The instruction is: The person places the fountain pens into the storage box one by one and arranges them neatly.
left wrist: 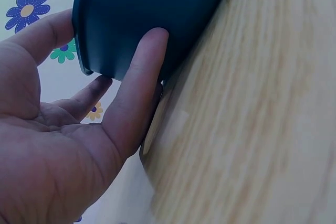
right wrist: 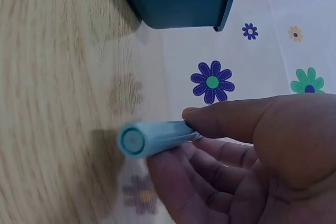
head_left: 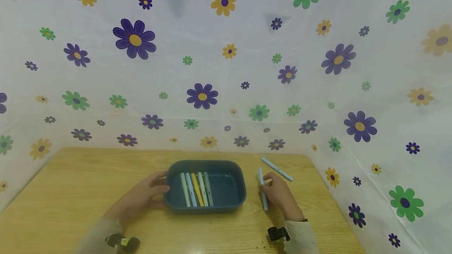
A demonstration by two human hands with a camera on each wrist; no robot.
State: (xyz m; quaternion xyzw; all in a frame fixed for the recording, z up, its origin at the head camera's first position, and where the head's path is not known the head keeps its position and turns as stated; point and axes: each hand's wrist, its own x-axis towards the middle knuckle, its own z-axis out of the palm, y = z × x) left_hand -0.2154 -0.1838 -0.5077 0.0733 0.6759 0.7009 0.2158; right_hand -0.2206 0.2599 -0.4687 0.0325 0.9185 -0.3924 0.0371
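A dark teal box (head_left: pixel 227 209) sits on the table with several capped pens lying side by side in it: light green, light blue, a yellow pen (head_left: pixel 197 189) and two greener ones. At its left end my left hand (head_left: pixel 143 195) rests with spread, nearly straight fingers. The thumb (left wrist: pixel 149 51) lies against the outer wall in the left wrist view. To the right of the box, my right hand (head_left: pixel 279 192) pinches a light blue pen (right wrist: pixel 157 136) between thumb and fingers. A second light blue pen (head_left: pixel 277 169) lies on the table just beyond that hand.
The wooden table (head_left: pixel 134 230) has a white flowered cloth (head_left: pixel 226 69) rising behind it and along both sides. A black strap (head_left: pixel 277 233) circles the right wrist, and another strap (head_left: pixel 121 242) is on the left sleeve.
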